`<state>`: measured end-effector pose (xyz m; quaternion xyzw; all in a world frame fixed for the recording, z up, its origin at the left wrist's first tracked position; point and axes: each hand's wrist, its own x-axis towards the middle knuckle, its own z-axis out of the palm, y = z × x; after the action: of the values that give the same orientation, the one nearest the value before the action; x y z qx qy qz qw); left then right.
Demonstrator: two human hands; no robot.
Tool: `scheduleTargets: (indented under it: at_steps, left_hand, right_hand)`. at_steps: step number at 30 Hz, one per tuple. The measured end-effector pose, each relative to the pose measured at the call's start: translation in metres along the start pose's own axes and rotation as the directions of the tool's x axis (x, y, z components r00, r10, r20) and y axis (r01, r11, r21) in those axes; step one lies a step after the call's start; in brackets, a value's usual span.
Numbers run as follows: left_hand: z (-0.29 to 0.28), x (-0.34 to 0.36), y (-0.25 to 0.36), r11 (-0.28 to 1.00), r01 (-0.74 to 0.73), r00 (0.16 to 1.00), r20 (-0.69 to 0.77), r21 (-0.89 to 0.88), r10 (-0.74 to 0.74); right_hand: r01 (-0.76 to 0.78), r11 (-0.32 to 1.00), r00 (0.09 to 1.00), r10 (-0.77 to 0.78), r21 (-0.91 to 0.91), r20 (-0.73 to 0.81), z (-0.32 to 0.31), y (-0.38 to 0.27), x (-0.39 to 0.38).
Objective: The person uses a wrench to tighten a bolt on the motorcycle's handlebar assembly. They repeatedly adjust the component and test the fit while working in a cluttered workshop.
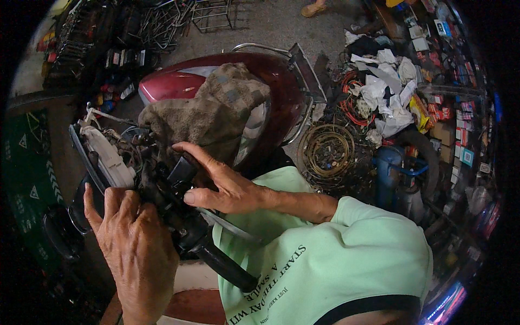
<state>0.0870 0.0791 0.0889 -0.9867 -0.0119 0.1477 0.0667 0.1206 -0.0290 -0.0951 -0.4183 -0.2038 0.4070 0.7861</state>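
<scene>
My left hand (pixel 132 244) lies back up over the exposed front of a scooter handlebar (pixel 187 233). Its outermost finger is stretched out, while the others curl down behind a pale plastic housing (pixel 111 157) in a dark frame; their tips are hidden. Reaching in from the right, my right hand (pixel 225 184) has thumb and forefinger spread around a small black box (pixel 182 170) among the handlebar controls. The thumb tip rests at the black parts below that box. Bare wires (pixel 135 143) show beside the housing. A black rubber grip (pixel 227 268) sticks out toward me.
A brown towel (pixel 216 103) drapes over a dark red scooter body (pixel 276 81) with a metal rail. To the right are coiled cable (pixel 327 154), crumpled white wrapping (pixel 387 89), a blue tank (pixel 390 165) and shelves of small boxes (pixel 460 135). A green mat (pixel 27 179) lies left.
</scene>
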Motion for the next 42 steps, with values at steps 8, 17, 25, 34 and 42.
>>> scheduleTargets:
  at_steps: [8,17,25,34,42]
  left_hand:
    - [0.003,0.004,0.005,0.998,0.030,0.999,-0.040,0.049,-0.028]
    - [0.008,0.004,0.000,0.999,0.000,0.999,-0.046,0.038,0.002]
    - [0.011,0.004,-0.004,0.999,-0.033,0.999,-0.031,0.016,0.033]
    - [0.002,0.005,0.001,0.997,0.025,0.999,-0.020,-0.068,-0.026]
    - [0.006,0.004,-0.002,0.997,0.037,0.998,-0.050,-0.072,-0.041]
  right_hand:
    - [0.013,0.999,0.999,-0.015,-0.053,-0.031,-0.001,-0.002,-0.003]
    - [0.022,0.999,0.999,-0.023,-0.046,-0.028,-0.003,-0.002,-0.002]
    - [0.032,0.999,0.999,-0.032,0.000,-0.009,-0.004,0.000,0.002]
    - [0.046,0.995,0.999,-0.046,-0.088,0.000,-0.006,-0.001,0.002]
    - [-0.023,0.999,1.000,0.022,0.029,0.016,-0.006,0.002,0.002]
